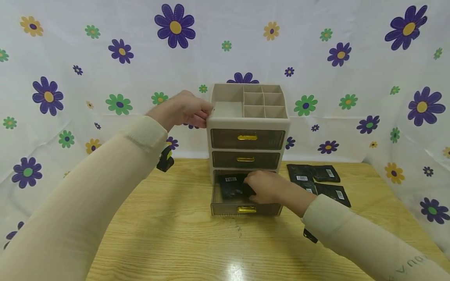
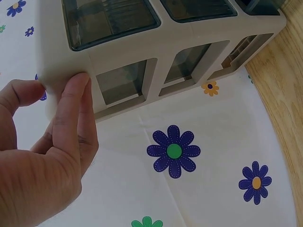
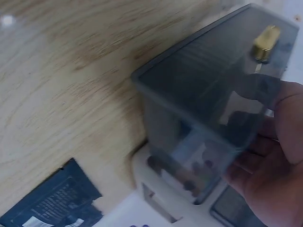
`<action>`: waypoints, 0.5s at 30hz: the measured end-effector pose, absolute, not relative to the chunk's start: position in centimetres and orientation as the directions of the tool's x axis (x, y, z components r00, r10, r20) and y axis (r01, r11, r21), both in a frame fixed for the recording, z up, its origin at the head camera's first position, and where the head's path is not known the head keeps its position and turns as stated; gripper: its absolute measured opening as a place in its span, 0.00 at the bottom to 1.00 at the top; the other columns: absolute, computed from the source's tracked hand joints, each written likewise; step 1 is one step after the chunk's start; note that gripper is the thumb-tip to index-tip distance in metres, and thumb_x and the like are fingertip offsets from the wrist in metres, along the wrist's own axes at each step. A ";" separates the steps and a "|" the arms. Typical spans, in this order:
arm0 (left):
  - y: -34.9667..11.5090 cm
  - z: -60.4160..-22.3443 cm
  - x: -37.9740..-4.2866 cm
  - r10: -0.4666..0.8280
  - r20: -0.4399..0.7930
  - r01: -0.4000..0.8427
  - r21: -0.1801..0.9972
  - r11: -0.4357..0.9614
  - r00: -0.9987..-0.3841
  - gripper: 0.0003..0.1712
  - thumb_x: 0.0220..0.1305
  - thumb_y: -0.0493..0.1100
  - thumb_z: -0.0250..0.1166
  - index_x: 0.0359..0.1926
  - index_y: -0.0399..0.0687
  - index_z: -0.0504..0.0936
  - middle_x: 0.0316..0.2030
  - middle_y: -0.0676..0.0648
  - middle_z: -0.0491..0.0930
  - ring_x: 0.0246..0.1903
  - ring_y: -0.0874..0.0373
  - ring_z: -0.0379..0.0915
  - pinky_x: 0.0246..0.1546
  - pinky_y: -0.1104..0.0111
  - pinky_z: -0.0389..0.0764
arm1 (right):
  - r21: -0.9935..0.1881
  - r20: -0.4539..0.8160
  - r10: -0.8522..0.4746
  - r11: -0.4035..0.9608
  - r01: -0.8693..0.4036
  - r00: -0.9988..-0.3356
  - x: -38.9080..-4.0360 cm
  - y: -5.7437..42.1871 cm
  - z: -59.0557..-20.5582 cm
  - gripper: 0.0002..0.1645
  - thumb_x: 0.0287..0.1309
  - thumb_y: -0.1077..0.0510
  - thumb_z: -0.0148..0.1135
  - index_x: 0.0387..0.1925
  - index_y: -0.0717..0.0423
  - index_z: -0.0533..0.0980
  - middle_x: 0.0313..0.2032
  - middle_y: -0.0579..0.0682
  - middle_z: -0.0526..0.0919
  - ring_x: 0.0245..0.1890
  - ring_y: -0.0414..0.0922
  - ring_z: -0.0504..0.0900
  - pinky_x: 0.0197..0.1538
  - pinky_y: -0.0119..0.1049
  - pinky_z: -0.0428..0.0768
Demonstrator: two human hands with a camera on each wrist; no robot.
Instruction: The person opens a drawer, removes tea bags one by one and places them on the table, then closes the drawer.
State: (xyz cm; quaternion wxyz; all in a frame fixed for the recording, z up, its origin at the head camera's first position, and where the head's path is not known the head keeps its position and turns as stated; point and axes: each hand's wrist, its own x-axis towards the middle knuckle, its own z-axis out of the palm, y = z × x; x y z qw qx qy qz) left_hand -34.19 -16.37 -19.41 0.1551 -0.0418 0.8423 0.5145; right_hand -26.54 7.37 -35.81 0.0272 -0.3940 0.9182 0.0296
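A beige desktop drawer organizer [image 1: 249, 123] stands on the table with its bottom drawer [image 1: 225, 209] pulled out. My left hand [image 1: 191, 109] grips the organizer's upper left corner, thumb on one side and fingers on the other, as the left wrist view shows. Inside the open drawer lies a black packet [image 1: 228, 187] with a white barcode label. My right hand [image 1: 265, 187] reaches into this drawer from the right, its fingers curled about another black packet [image 1: 249, 191]. In the right wrist view, the smoky drawer front [image 3: 199, 80] partly hides the fingertips.
Several black packets [image 1: 327, 173] with barcode labels lie on the wooden table [image 1: 168, 238] right of the organizer. Two upper drawers with gold handles [image 1: 247, 137] are closed. The organizer's top has divided compartments [image 1: 254, 111]. A flowered white cloth [image 1: 225, 62] hangs behind.
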 end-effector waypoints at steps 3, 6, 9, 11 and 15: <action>-16.4 -19.4 -34.2 0.092 -0.302 -0.227 0.855 0.466 -0.949 0.21 0.54 0.37 0.58 0.49 0.36 0.69 0.44 0.38 0.75 0.36 0.49 0.79 0.36 0.64 0.83 | 0.065 -0.097 -0.702 0.703 -0.708 -0.706 -27.3 7.3 -36.5 0.33 0.47 0.47 0.67 0.53 0.58 0.72 0.51 0.50 0.77 0.49 0.45 0.75 0.52 0.39 0.77; -16.4 -19.4 -34.2 0.089 -0.301 -0.228 0.857 0.463 -0.949 0.21 0.54 0.37 0.59 0.49 0.36 0.69 0.44 0.38 0.75 0.36 0.49 0.79 0.35 0.64 0.83 | 0.089 -0.107 -0.698 0.702 -0.706 -0.708 -27.9 7.2 -37.2 0.33 0.45 0.47 0.69 0.52 0.56 0.72 0.49 0.49 0.77 0.48 0.44 0.75 0.53 0.39 0.76; -16.4 -19.4 -34.2 0.089 -0.303 -0.230 0.856 0.463 -0.949 0.21 0.54 0.37 0.59 0.49 0.37 0.69 0.44 0.38 0.75 0.36 0.49 0.79 0.35 0.64 0.83 | 0.077 -0.121 -0.692 0.708 -0.702 -0.712 -28.3 7.2 -37.5 0.29 0.43 0.48 0.70 0.48 0.55 0.73 0.44 0.47 0.78 0.45 0.42 0.75 0.51 0.39 0.77; -16.4 -19.4 -34.2 0.089 -0.303 -0.230 0.856 0.462 -0.949 0.21 0.54 0.37 0.59 0.50 0.37 0.69 0.45 0.38 0.75 0.37 0.49 0.79 0.36 0.64 0.83 | 0.054 -0.143 -0.682 0.719 -0.693 -0.718 -28.6 7.2 -37.7 0.25 0.44 0.50 0.70 0.45 0.54 0.74 0.41 0.47 0.79 0.42 0.41 0.76 0.48 0.38 0.78; -16.4 -19.4 -34.2 0.089 -0.303 -0.229 0.854 0.468 -0.949 0.21 0.54 0.37 0.59 0.50 0.37 0.68 0.45 0.38 0.75 0.37 0.49 0.79 0.38 0.63 0.83 | 0.057 -0.163 -0.683 0.714 -0.698 -0.712 -28.9 7.1 -38.0 0.16 0.45 0.54 0.68 0.38 0.53 0.76 0.33 0.44 0.80 0.33 0.38 0.76 0.39 0.36 0.80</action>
